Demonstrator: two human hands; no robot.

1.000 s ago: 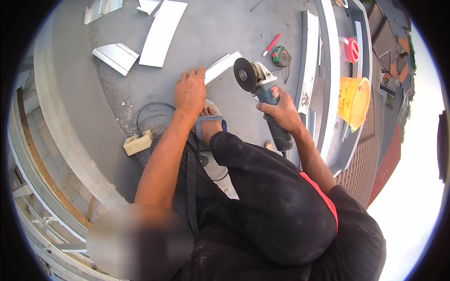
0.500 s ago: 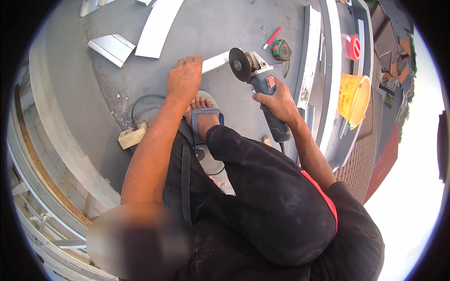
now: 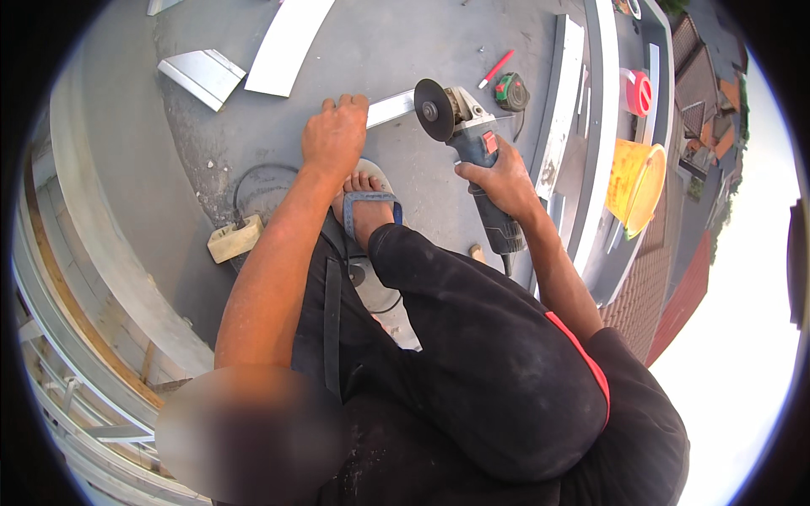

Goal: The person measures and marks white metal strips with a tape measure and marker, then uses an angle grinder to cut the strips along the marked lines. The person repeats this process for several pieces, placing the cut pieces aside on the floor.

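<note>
My right hand (image 3: 506, 179) grips the body of an angle grinder (image 3: 483, 152), thumb wrapped round it below the red switch. Its dark cutting disc (image 3: 434, 110) sits at the right end of a narrow metal strip (image 3: 390, 110); whether the two touch I cannot tell. My left hand (image 3: 336, 135) is closed over the strip's other end, fingers curled, just beyond my sandalled foot (image 3: 368, 211). The grinder's cord runs down behind my right knee.
A green-black tape measure (image 3: 510, 91) and a red marker (image 3: 496, 69) lie beyond the grinder. Long metal profiles (image 3: 560, 101), a yellow bucket (image 3: 634, 181) and a red-lidded container (image 3: 639, 93) are at right. Left are a cream socket block (image 3: 234, 239) and an offcut (image 3: 202, 78).
Both hands, the strip and the grinder hold nearly the same places relative to one another. The view has shifted slightly, and the disc's face seems turned a little.
</note>
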